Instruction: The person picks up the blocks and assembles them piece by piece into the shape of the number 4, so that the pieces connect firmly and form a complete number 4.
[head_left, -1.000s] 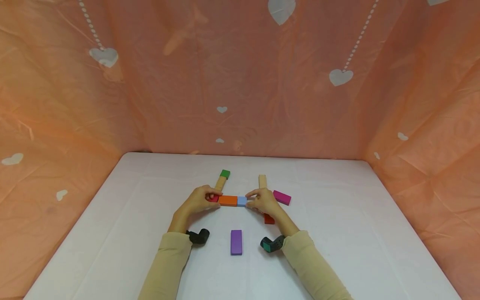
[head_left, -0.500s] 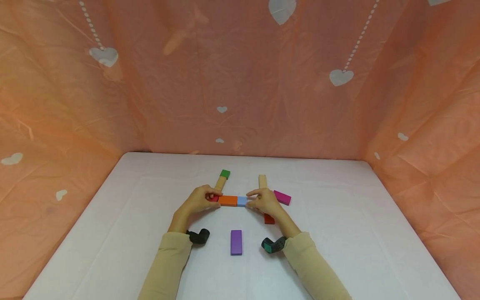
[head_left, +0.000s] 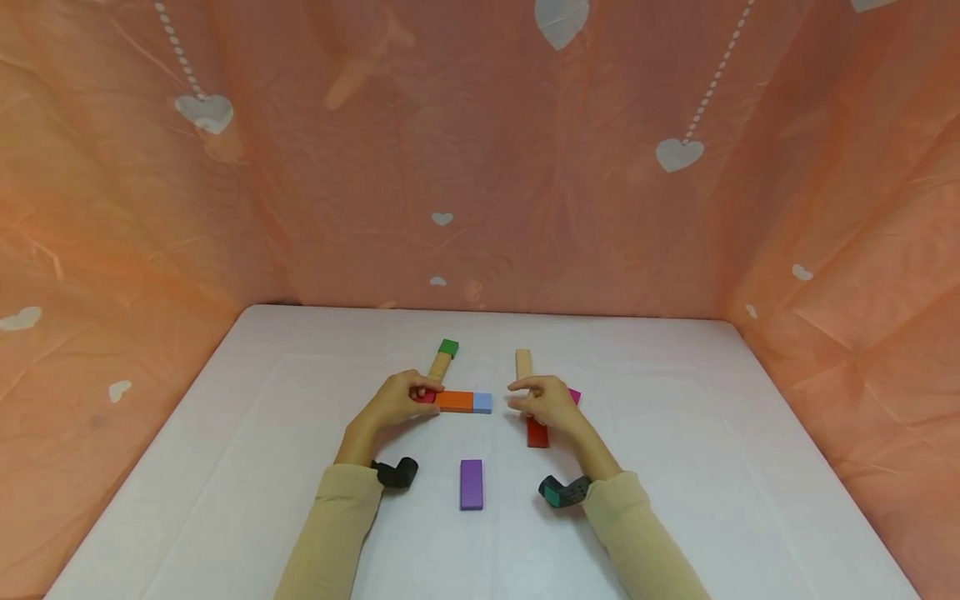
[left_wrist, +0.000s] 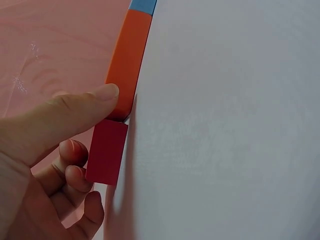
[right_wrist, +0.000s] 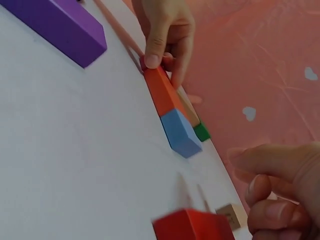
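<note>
My left hand (head_left: 397,398) pinches the near-left end of an orange block (head_left: 454,402) between thumb and finger. A crimson block (left_wrist: 107,152) sits at that end, beside the curled fingers. At the orange block's other end, a light blue block (right_wrist: 181,134) lies in line with it. My right hand (head_left: 551,402) is apart from the blue block, fingers loosely bent and holding nothing. Below it in the head view lies a red block (head_left: 537,433). A magenta block (head_left: 575,397) is mostly hidden behind that hand.
Behind the left hand, a plain wooden block (head_left: 440,367) reaches to a green block (head_left: 449,347). Another plain wooden block (head_left: 523,364) stands beyond the right hand. A purple block (head_left: 471,485) lies nearer on the white table (head_left: 675,467). Orange cloth (head_left: 480,167) surrounds the table.
My right hand has let go of the light blue block and drawn off to the right, now covering more of the magenta block. The left hand keeps its place.
</note>
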